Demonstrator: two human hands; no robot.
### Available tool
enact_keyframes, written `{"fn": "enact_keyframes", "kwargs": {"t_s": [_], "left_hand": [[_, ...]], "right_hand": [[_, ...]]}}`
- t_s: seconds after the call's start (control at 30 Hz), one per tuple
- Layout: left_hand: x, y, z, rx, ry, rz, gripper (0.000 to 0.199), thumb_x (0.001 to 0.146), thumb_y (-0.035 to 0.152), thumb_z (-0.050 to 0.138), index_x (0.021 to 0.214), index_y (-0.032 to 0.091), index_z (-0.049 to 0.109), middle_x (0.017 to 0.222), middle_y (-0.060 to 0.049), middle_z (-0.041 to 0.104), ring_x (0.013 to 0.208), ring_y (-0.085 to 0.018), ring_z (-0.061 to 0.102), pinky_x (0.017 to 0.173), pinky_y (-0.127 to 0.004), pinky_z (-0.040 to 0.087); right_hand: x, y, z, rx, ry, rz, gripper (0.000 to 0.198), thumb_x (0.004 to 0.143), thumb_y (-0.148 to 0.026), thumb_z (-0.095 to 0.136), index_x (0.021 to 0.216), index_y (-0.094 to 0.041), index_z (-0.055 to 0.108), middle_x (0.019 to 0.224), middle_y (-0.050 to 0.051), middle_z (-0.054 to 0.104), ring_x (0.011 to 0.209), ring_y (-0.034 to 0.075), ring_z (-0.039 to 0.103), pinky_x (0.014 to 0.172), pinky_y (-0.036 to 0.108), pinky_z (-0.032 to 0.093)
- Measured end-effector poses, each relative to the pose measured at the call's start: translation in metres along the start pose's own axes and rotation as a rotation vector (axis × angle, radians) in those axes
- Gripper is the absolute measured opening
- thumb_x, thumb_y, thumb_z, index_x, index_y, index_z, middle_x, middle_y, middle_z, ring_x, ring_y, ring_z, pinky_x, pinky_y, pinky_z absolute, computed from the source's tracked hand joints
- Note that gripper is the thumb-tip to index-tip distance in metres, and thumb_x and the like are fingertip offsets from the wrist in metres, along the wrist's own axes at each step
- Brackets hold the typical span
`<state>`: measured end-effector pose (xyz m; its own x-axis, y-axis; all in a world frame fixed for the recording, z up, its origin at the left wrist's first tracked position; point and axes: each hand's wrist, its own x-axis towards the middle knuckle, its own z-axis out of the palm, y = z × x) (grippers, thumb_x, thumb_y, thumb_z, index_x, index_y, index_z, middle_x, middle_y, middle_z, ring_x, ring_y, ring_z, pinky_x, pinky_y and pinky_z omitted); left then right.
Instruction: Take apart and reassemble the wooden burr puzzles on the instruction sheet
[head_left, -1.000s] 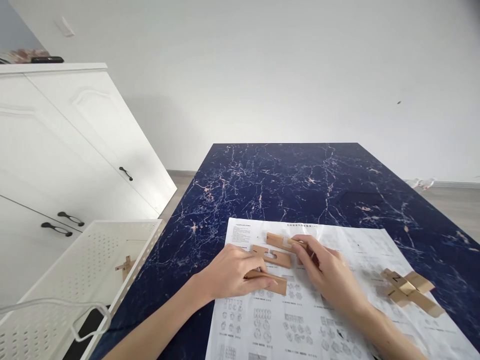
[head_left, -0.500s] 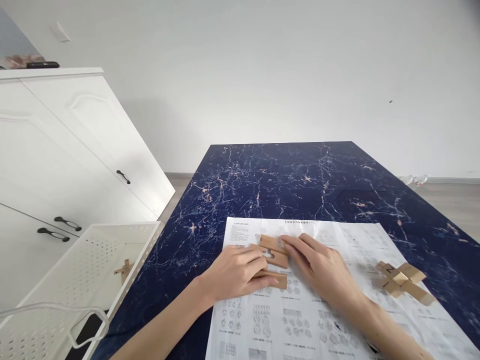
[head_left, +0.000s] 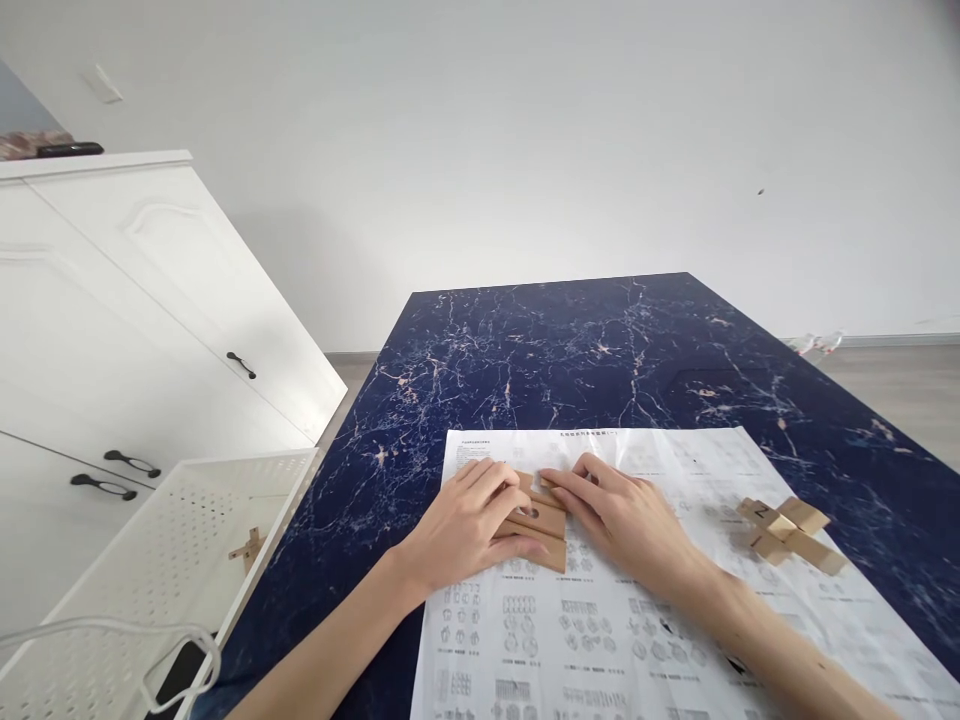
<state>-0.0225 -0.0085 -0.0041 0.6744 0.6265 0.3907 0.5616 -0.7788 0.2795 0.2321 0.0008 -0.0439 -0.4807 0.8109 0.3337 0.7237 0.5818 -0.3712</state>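
Several notched wooden puzzle pieces (head_left: 546, 517) lie side by side on a printed sheet (head_left: 555, 640) of small diagrams. My left hand (head_left: 466, 525) grips their left ends, thumb along the nearest piece and fingers curled over the farther ones, hiding part of them. My right hand (head_left: 626, 510) pinches the right end of the farthest piece with its fingertips. A dark notch shows in the middle piece. To the right on the sheet rests an assembled wooden cross puzzle (head_left: 791, 530), marked with a letter.
The sheet lies on a dark blue marbled table (head_left: 540, 350). Left of it stands a white perforated basket (head_left: 172, 500) holding a small wooden cross piece (head_left: 248, 548). A white cable (head_left: 112, 625) loops over the basket. Behind is a white cabinet (head_left: 180, 300).
The nearest piece has closed up against the middle one, narrowing the gap between them. My left fingers are more arched. The view has shifted slightly.
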Motion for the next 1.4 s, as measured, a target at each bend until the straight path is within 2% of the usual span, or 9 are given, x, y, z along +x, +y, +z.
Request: {"fn": "enact_keyframes", "kwargs": {"t_s": [0.17, 0.3, 0.5, 0.73, 0.9, 1.07, 1.2, 1.3, 1.4], "left_hand": [[0.000, -0.001, -0.001, -0.023, -0.048, -0.137, 0.049, 0.098, 0.061, 0.070, 0.126, 0.020, 0.064, 0.134, -0.014, 0.063, 0.125, -0.032, 0.060, 0.108, -0.047, 0.051], [0.003, -0.001, -0.004, -0.056, -0.103, -0.212, 0.043, 0.101, 0.055, 0.069, 0.132, 0.025, 0.066, 0.147, -0.010, 0.063, 0.142, -0.033, 0.050, 0.118, -0.051, 0.045], [0.001, -0.013, -0.007, -0.019, -0.088, -0.238, 0.038, 0.104, 0.054, 0.065, 0.129, 0.026, 0.073, 0.140, -0.008, 0.071, 0.136, -0.031, 0.054, 0.115, -0.049, 0.046], [-0.012, -0.047, -0.018, 0.106, -0.015, -0.331, 0.033, 0.104, 0.049, 0.068, 0.127, 0.027, 0.072, 0.141, -0.006, 0.071, 0.134, -0.031, 0.053, 0.116, -0.053, 0.043], [-0.019, -0.059, -0.027, 0.158, 0.011, -0.379, 0.031, 0.104, 0.049, 0.066, 0.123, 0.026, 0.072, 0.139, -0.005, 0.071, 0.132, -0.031, 0.054, 0.115, -0.053, 0.044], [-0.021, -0.064, -0.031, 0.189, 0.014, -0.369, 0.035, 0.105, 0.053, 0.062, 0.125, 0.026, 0.071, 0.138, -0.006, 0.072, 0.132, -0.031, 0.055, 0.114, -0.054, 0.045], [-0.020, -0.063, -0.032, 0.208, 0.013, -0.336, 0.032, 0.108, 0.048, 0.059, 0.127, 0.025, 0.069, 0.137, -0.008, 0.071, 0.131, -0.031, 0.056, 0.113, -0.054, 0.045], [-0.012, -0.051, -0.031, 0.213, 0.025, -0.279, 0.028, 0.109, 0.040, 0.058, 0.131, 0.024, 0.065, 0.139, -0.009, 0.069, 0.133, -0.031, 0.056, 0.115, -0.053, 0.043], [0.004, -0.027, -0.024, 0.159, 0.042, -0.149, 0.024, 0.110, 0.034, 0.056, 0.131, 0.024, 0.062, 0.136, -0.010, 0.068, 0.132, -0.029, 0.058, 0.113, -0.049, 0.045]], "right_hand": [[0.001, 0.001, 0.001, 0.059, -0.003, -0.004, 0.039, 0.117, -0.034, 0.035, 0.133, -0.026, 0.070, 0.102, 0.005, 0.067, 0.072, 0.016, 0.068, 0.055, 0.028, 0.044], [0.001, 0.001, -0.001, 0.126, -0.017, 0.007, 0.034, 0.116, -0.030, 0.037, 0.132, -0.027, 0.067, 0.105, 0.005, 0.068, 0.073, 0.017, 0.069, 0.056, 0.029, 0.046], [0.002, -0.001, -0.004, 0.191, 0.003, 0.050, 0.030, 0.114, -0.031, 0.037, 0.130, -0.025, 0.063, 0.116, 0.007, 0.071, 0.074, 0.019, 0.072, 0.058, 0.032, 0.050], [0.001, -0.001, -0.004, 0.173, -0.008, 0.072, 0.027, 0.112, -0.030, 0.039, 0.130, -0.023, 0.059, 0.114, 0.007, 0.070, 0.070, 0.019, 0.071, 0.061, 0.034, 0.050], [0.001, 0.000, -0.004, 0.153, 0.005, 0.049, 0.026, 0.111, -0.028, 0.041, 0.129, -0.023, 0.059, 0.115, 0.007, 0.071, 0.070, 0.018, 0.071, 0.061, 0.032, 0.047], [0.001, 0.000, -0.004, 0.165, 0.005, 0.044, 0.023, 0.111, -0.027, 0.042, 0.126, -0.023, 0.058, 0.113, 0.006, 0.071, 0.070, 0.018, 0.070, 0.061, 0.032, 0.045], [0.002, -0.002, -0.006, 0.176, -0.017, 0.049, 0.021, 0.111, -0.028, 0.042, 0.125, -0.023, 0.058, 0.112, 0.006, 0.070, 0.070, 0.018, 0.069, 0.060, 0.032, 0.044], [0.003, -0.003, -0.007, 0.176, -0.017, 0.049, 0.021, 0.111, -0.028, 0.042, 0.124, -0.023, 0.059, 0.112, 0.006, 0.070, 0.072, 0.019, 0.069, 0.060, 0.032, 0.044], [0.004, -0.004, -0.006, 0.186, -0.006, 0.052, 0.020, 0.111, -0.028, 0.044, 0.123, -0.023, 0.059, 0.110, 0.005, 0.070, 0.072, 0.019, 0.069, 0.059, 0.031, 0.043]]}}
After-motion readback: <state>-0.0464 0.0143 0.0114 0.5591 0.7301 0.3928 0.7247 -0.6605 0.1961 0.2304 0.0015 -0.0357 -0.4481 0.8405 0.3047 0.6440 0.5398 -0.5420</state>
